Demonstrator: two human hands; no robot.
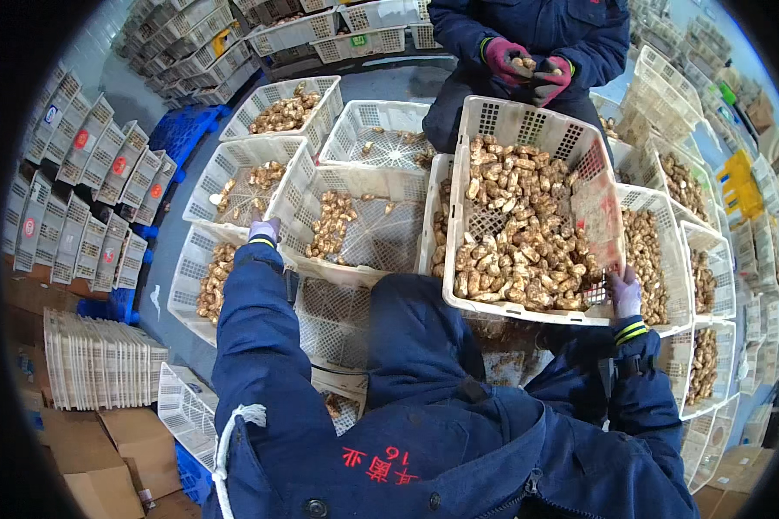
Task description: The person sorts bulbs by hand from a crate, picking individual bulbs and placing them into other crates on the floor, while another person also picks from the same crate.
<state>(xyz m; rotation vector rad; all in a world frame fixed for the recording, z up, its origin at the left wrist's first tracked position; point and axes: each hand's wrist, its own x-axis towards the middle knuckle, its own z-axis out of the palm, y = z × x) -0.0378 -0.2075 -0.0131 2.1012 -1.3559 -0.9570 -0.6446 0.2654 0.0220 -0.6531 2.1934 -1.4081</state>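
A large white plastic crate [537,305] of stubby brown-and-white mushrooms [528,233] sits tilted in front of me, above other crates. At its near right corner my right hand [626,294], in a pale purple glove, is closed on the rim; some fingers are hidden. Out to the left, my left hand [265,229], gloved alike, reaches over the near edge of a white crate [201,160] with a few mushrooms [266,175] in it. Its fingers look closed, with a small brown mushroom [258,211] at their tips.
Across from me a co-worker [532,52] in dark blue holds mushrooms in pink-and-black gloves. Partly filled crates [327,225] stand around me on both sides. Stacked crates [86,160] on blue pallets, cardboard boxes [104,458] and a yellow crate [738,186] lie farther out.
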